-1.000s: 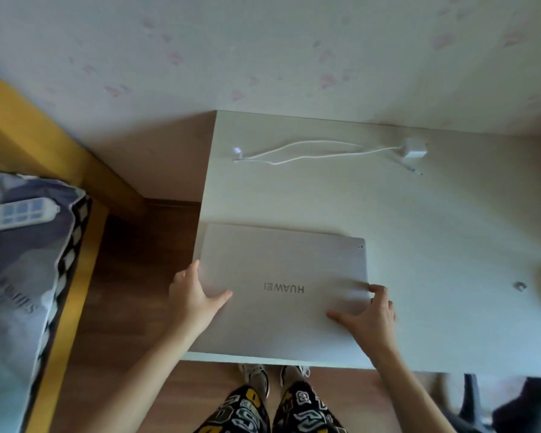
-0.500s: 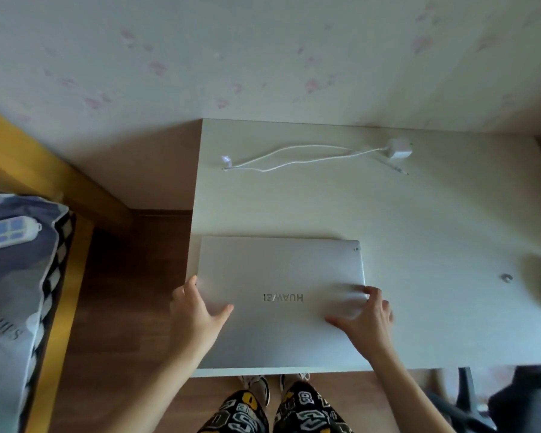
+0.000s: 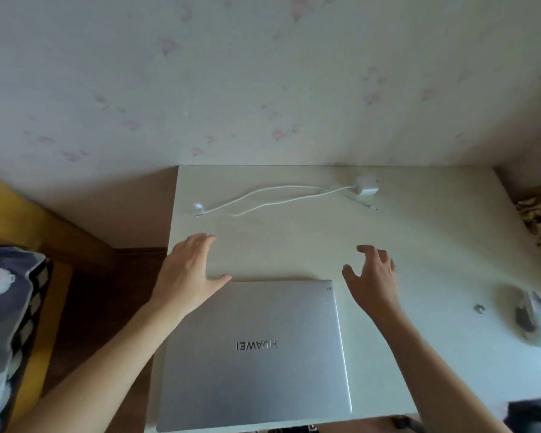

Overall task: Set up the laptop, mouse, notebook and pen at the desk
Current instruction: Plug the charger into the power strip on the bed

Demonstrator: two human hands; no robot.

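Observation:
A closed silver laptop point(image 3: 256, 354) lies flat on the white desk point(image 3: 419, 245), at its front left, logo facing up. My left hand point(image 3: 189, 273) hovers open over the laptop's far left corner, fingers spread. Open too, my right hand point(image 3: 374, 276) hangs in the air just past the far right corner, touching nothing. A blurred white and grey mouse point(image 3: 533, 317) rests near the desk's right edge. No notebook or pen shows in the head view.
A white charger brick point(image 3: 367, 185) with its looped cable point(image 3: 272, 198) lies at the back of the desk by the wall. A small grey piece point(image 3: 479, 307) sits left of the mouse. A yellow bed frame point(image 3: 44, 232) with bedding point(image 3: 7, 307) stands to the left.
Both hands have let go of the laptop's near part and moved forward to its far corners, open. The camera has tilted, so the laptop sits lower in view and the mouse appears.

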